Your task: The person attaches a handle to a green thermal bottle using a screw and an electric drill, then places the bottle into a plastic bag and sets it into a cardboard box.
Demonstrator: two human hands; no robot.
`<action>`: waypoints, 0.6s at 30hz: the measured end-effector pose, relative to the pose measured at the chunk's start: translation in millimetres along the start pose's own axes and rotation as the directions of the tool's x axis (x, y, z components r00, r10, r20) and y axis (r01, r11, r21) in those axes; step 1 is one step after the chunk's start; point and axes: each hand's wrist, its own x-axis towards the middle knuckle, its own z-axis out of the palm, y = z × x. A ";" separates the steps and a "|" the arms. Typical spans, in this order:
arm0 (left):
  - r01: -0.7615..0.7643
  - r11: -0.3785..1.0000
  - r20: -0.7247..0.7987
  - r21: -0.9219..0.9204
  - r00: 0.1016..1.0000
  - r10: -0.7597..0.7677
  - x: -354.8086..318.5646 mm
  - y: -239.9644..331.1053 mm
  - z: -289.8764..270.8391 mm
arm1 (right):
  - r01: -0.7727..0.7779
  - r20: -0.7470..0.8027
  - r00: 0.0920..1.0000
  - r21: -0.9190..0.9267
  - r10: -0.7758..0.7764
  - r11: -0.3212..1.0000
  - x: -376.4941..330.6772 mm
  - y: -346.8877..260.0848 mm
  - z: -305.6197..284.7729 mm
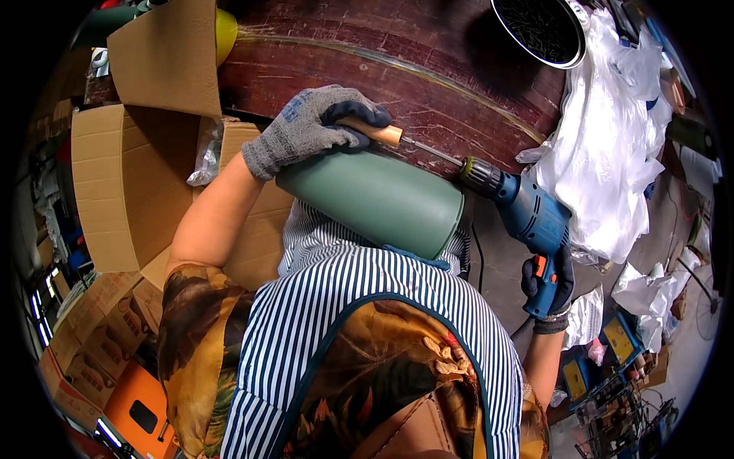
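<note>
A: What have I got in the hands right now?

B: From my remote seat I see the smooth green plastic cone-shaped shell (375, 200) lying across the lap, pinned under the left hand (310, 126). That hand, in a grey knit glove, is curled tight round a wooden tool handle (373, 131) on top of the shell. The handle's thin metal shaft (432, 150) runs into the chuck of the blue corded power drill (527, 218), which the right hand (552, 279), in a dark glove, clenches by the grip.

A: What might go wrong?

B: I'd judge the shaft could whip or the shell roll off if the left grip loosens; the cord (479, 256) hangs close beside the shell.

A: Room to move?

B: Tight. Brown cardboard boxes (126, 183) crowd beyond the left hand, crumpled white plastic bags (612, 153) beyond the right, and the dark red wooden bench (428, 69) edge lies just ahead.
</note>
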 end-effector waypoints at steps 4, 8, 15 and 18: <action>-0.026 0.999 -0.022 0.029 0.999 0.027 -0.4 -1.6 0.8 | 0.002 0.001 1.000 -0.017 -0.002 1.000 0.9 -1.8 -0.3; -0.028 0.998 -0.009 0.062 1.000 0.029 0.9 5.2 0.8 | 0.017 -0.004 1.000 -0.046 -0.017 0.999 1.8 -4.3 1.4; 0.009 0.999 0.015 0.050 1.000 -0.010 1.3 4.9 -1.1 | -0.011 0.053 0.998 -0.041 0.013 0.999 14.7 -6.1 23.1; 0.024 0.998 -0.022 0.051 1.000 -0.023 -1.4 -7.3 -0.2 | -0.014 0.067 0.998 -0.053 0.018 0.999 18.3 -5.9 28.6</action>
